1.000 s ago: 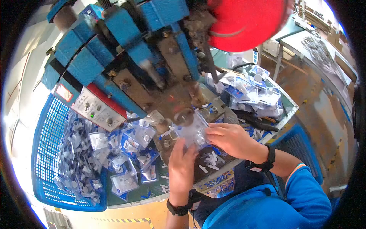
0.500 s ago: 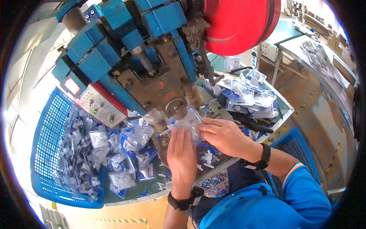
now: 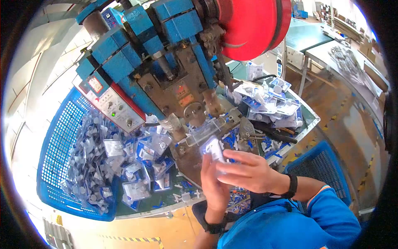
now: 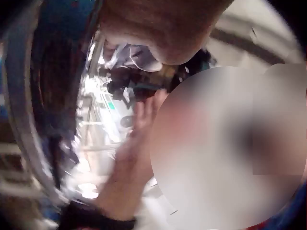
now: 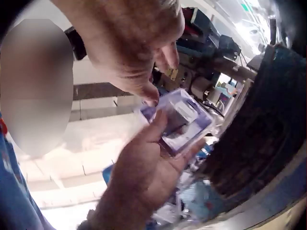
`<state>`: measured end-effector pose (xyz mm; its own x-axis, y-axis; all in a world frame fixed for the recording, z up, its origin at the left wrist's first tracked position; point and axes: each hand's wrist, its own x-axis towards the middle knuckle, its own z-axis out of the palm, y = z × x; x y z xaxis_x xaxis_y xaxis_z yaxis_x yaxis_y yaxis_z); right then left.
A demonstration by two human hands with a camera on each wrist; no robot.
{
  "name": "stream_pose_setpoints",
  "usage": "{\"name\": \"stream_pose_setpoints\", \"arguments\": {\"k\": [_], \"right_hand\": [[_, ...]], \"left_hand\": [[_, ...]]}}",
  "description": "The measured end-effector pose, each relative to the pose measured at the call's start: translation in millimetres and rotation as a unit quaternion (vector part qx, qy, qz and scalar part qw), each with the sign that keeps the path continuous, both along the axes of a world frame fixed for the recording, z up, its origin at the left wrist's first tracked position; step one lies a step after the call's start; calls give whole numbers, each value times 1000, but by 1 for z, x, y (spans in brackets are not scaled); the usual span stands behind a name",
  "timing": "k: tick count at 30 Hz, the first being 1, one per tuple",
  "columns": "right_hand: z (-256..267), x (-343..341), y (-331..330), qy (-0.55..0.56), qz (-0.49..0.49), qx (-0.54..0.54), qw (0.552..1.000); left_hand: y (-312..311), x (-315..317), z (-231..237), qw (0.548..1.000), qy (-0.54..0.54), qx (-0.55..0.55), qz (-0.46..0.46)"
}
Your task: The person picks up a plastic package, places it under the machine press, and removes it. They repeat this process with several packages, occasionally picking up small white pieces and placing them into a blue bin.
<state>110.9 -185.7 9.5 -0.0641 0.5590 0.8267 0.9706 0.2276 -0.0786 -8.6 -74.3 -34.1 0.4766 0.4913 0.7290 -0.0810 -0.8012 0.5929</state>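
A clear blister pack (image 3: 212,149) with a white and blue-purple card is tilted up in front of the press. My left hand (image 3: 215,186) grips it from below. In the right wrist view the left thumb lies over the face of the pack (image 5: 184,122), with fingers behind it. My right hand (image 3: 251,174) reaches across beside the left, its fingers fairly straight and partly covering the left hand. One right fingertip is right at the pack's edge in the right wrist view. A clear plastic piece (image 3: 205,132) lies on the machine bed under the press head (image 3: 195,112).
Blue press with red wheel (image 3: 253,29) towers ahead, control box (image 3: 114,108) at its left. Many packs fill a blue basket (image 3: 54,166) on the left; more packs (image 3: 269,103) are piled on the right. Small blue and white pieces (image 3: 236,137) litter the bed. Another blue basket (image 3: 323,166) stands lower right.
Both hands were flat on the pack at the press. They have drawn back toward the body, the left now gripping the raised pack. The clear piece on the bed has come into sight.
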Motion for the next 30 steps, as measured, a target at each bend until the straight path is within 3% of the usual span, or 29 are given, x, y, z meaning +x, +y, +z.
{"name": "stream_pose_setpoints", "arguments": {"k": [1,2,3,5,7,8,11,12,13,15,16,19,21,24,27,30], "right_hand": [[10,-4,-4,22,5,19,1000],[16,-8,-5,101,-24,27,994],[20,-5,-8,188,-26,18,982],[13,-7,-8,421,70,-86,900],[-2,-13,-1,552,148,-113,813],[-8,-16,0,612,184,-125,759],[5,-5,-6,514,174,-181,820],[7,-3,-7,477,165,-199,840],[9,-4,-7,452,136,-197,859],[12,-9,-4,397,81,-192,894],[6,-13,5,239,-9,-32,970],[20,-23,4,97,-39,-21,994],[23,-30,14,159,-1,-37,987],[19,-25,26,197,60,-48,977],[24,-26,29,251,79,-105,959],[21,-24,37,145,72,-68,984]], "left_hand": [[-3,-6,1,991,-34,-127,-28],[-10,-13,6,912,-152,-352,-146],[-20,-18,22,755,-256,-550,-251],[-18,-27,2,701,-247,-611,-272],[-22,-28,-6,661,-242,-633,-323],[-23,-30,-5,674,-232,-612,-341],[-6,-53,-1,730,-167,-565,-348],[-2,-58,7,747,-154,-571,-303],[2,-59,15,763,-142,-576,-257],[11,-61,11,797,-103,-527,-275],[8,-59,12,806,-113,-526,-247],[-2,-55,17,819,-134,-518,-207],[-1,-59,12,809,-140,-519,-238],[0,-58,11,853,-133,-467,-193],[8,-64,16,831,-138,-485,-234],[14,-61,13,833,-158,-475,-235]]}}
